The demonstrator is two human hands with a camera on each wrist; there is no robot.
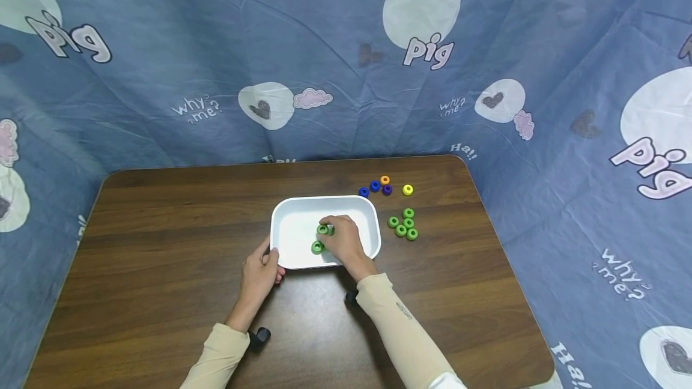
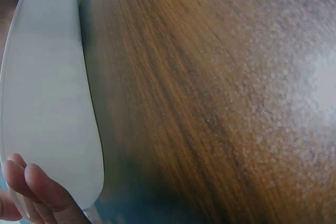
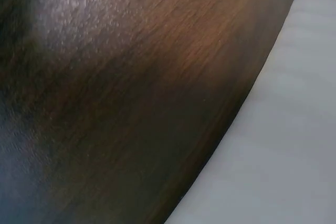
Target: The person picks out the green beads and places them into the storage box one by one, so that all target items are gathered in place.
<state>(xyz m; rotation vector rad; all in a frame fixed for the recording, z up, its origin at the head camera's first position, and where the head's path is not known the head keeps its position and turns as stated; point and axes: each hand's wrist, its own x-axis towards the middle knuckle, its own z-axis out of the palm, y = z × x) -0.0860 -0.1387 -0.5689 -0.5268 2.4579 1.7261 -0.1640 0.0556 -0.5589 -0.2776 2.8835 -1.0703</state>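
Note:
A white rectangular tray lies on the table, its outer wall filling the left side of the left wrist view. My left hand grips its near left corner, thumb at the rim and fingertips against the outside. Inside the tray, my right hand pinches a green ring-shaped bead between thumb and fingers. Just below it lies another green bead. A bit of green shows beside the pinched bead, partly hidden by the fingers. The right wrist view catches only the tray's side and tabletop.
Right of the tray, several green beads sit in a cluster. Behind them are a yellow bead, an orange bead, a purple bead and two blue beads. A patterned blue cloth hangs behind the wooden table.

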